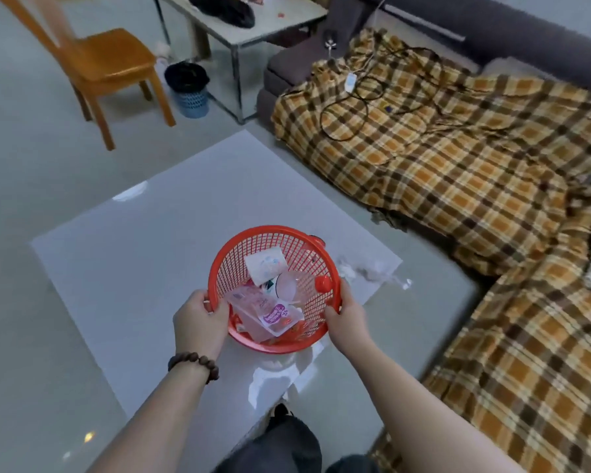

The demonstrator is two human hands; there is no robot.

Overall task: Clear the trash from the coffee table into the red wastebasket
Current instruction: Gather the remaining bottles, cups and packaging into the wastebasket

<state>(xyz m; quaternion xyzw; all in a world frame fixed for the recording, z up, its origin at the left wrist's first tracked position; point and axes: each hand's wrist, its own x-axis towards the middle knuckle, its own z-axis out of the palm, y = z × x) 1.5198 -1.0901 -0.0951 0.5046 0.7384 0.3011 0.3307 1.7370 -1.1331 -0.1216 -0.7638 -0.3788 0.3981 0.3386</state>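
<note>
Head view: both hands grip the red wastebasket (274, 288) by its rim, over the near right part of the pale glossy tabletop (144, 254); the left hand (198, 322) is closed on the rim's left side w/ its thumb inside the mesh wall, a dark bead bracelet (193, 362) on that wrist; the right hand (345, 319) is closed on the rim's right side, thumb hooked over the edge; can't tell whether the basket's base sits on the tabletop or is lifted a little; inside the basket lie a clear plastic container (267, 315) w/ a purple-and-white label, a white wrapper (265, 264) leaning against the far wall, and a clear round lid (285, 285) betw. them (other bits beneath are too jumbled to name); a small red knob (323, 284) shows at the rim on the right; just beyond the basket's right side, crumpled white tissue and clear film scraps (369, 271) lie on the tabletop near its right corner; the rest of the surface shows only light reflections; to the right a sofa under a plaid orange-brown blanket (458, 172), w/ black cables (362, 97) looped on it; at upper left a wooden chair (96, 63), beside it a small blue bin w/ a black liner (189, 88), and a second grey table (253, 25) behind; the person's dark trousers (287, 445) show at the bottom edge.
</note>
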